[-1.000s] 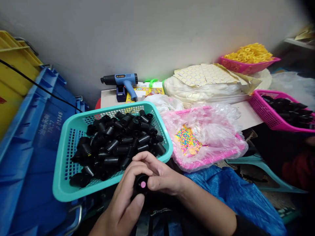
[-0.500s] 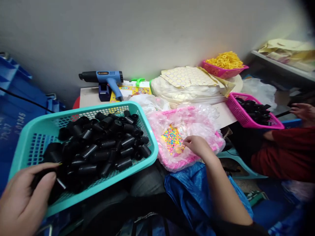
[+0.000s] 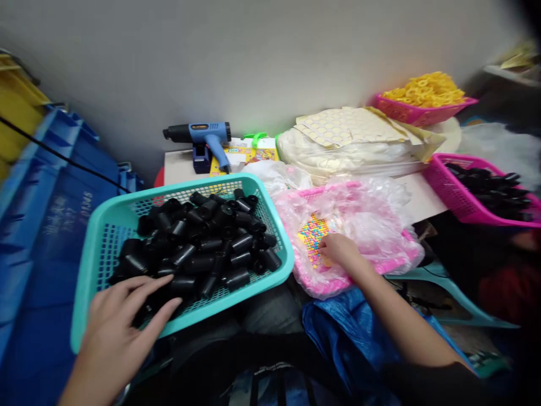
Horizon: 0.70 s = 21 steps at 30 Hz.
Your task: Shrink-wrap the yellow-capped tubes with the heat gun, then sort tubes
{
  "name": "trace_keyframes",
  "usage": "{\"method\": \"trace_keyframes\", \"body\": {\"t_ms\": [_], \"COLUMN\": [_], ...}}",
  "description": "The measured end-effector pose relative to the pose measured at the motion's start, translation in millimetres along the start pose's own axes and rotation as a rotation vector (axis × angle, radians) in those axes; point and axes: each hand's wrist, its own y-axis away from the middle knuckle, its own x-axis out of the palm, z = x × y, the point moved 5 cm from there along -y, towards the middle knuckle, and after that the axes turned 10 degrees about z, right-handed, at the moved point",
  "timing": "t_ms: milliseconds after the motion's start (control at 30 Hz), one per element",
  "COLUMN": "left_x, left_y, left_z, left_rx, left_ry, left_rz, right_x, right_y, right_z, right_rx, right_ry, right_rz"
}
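Note:
A turquoise basket (image 3: 270,269) holds many black cylinders (image 3: 198,263). My left hand (image 3: 127,324) is at its near left edge, fingers spread over the cylinders, with nothing seen gripped. To the right, a pink basket (image 3: 350,188) lined with clear plastic holds small multicoloured beads (image 3: 313,234). My right hand (image 3: 338,248) reaches into the beads with its fingers pressed together; what they pinch, if anything, is too small to make out.
Behind the baskets lie a blue heat gun (image 3: 215,135) and a stack of patterned sheets (image 3: 346,128). Yellow pieces (image 3: 426,90) fill a pink tray at the back right. Another pink basket (image 3: 456,194) holds black parts. Blue crates (image 3: 63,208) stand on the left.
The view has shifted left. My left hand has moved right over the cylinders and its fingers have opened; the yellow-tipped black piece there is no longer seen. My right hand stays at the beads.

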Motion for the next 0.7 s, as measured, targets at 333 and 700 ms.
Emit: {"method": "trace_keyframes", "body": {"t_ms": [333, 700], "left_x": [14.4, -8.1], "left_y": [-14, 4], "left_z": [-14, -18], "left_rx": [-0.201, -0.045], "left_ry": [0.036, 0.487], "left_rz": [0.155, -0.237], "right_x": [-5, 6], "right_y": [-15, -29], "right_z": [-8, -18], "right_rx": [-0.188, -0.180], "right_ry": [-0.015, -0.041], "right_rz": [-0.026, 0.004]}}
